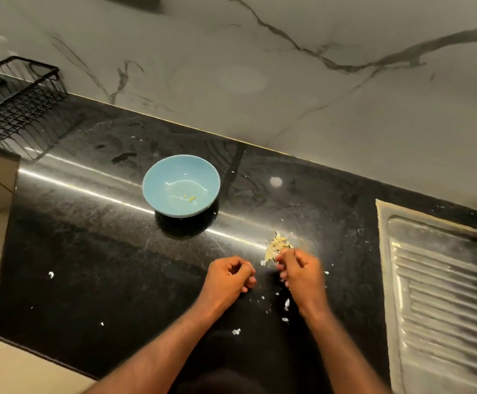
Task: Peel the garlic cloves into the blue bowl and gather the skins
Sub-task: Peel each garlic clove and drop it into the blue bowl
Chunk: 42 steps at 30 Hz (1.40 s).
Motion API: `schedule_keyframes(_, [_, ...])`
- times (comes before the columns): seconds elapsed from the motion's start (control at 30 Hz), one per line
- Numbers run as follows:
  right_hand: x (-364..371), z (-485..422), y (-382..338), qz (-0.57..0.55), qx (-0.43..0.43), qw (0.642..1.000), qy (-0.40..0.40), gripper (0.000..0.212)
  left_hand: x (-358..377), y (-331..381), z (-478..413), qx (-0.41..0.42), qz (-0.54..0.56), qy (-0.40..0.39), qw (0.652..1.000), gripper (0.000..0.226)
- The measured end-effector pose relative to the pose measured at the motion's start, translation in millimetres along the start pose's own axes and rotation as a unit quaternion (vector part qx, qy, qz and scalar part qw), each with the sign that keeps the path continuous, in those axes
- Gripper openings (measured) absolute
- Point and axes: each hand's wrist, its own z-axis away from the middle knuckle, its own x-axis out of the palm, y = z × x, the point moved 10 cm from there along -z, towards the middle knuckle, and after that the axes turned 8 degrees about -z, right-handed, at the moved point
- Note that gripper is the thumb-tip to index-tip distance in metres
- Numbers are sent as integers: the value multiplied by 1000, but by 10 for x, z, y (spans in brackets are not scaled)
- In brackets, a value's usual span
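Hands, two: left hand (229,280) curled empty, right hand (300,273) pinching one skin pile (275,246); one blue bowl (157,177).

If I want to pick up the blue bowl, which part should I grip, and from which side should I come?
Likely the near rim of the blue bowl, thumb inside, coming from above on your own side. It stands open upward and is nearly empty, with bare black counter around it.

Curled left hand (230,275), curled right hand (300,270)
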Motion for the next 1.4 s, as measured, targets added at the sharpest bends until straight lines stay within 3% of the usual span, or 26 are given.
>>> schedule_keyframes(0.1, [-133, 225, 5, 237, -133, 961, -56, 9, 46, 82, 14, 44, -58, 18, 997, 24])
schedule_keyframes(0.2, [-129, 341, 110, 350, -151, 918, -112, 7, 115, 180, 12, 97, -125, 17, 987, 22])
schedule_keyframes(0.33, [-392, 279, -30, 333, -85, 938, -37, 9, 117, 164, -7, 111, -160, 17, 981, 6])
schedule_keyframes(0.43, [-372, 162, -177, 283, -74, 956, 1, 8, 112, 162, -17, 111, -160, 24, 981, 8])
schedule_keyframes(0.67, [184, -126, -203, 347, -101, 929, -75, 20, 86, 240, 22, 150, -184, 50, 970, 25])
schedule_keyframes(0.87, [170, -136, -151, 399, -91, 910, -65, 24, 91, 243, 22, 169, -192, 58, 965, 32])
schedule_keyframes(1.07, [-66, -150, -69, 254, -46, 966, -16, 9, 87, 243, 24, 165, -197, 65, 964, 25])
schedule_keyframes(1.17, [-213, -128, 41, 152, -12, 988, -2, 13, 89, 261, 32, 166, -203, 66, 963, 24])
schedule_keyframes(1.4, [-264, 20, 206, -76, 61, 995, -25, 3, 115, 294, 56, 134, -142, 62, 979, 7])
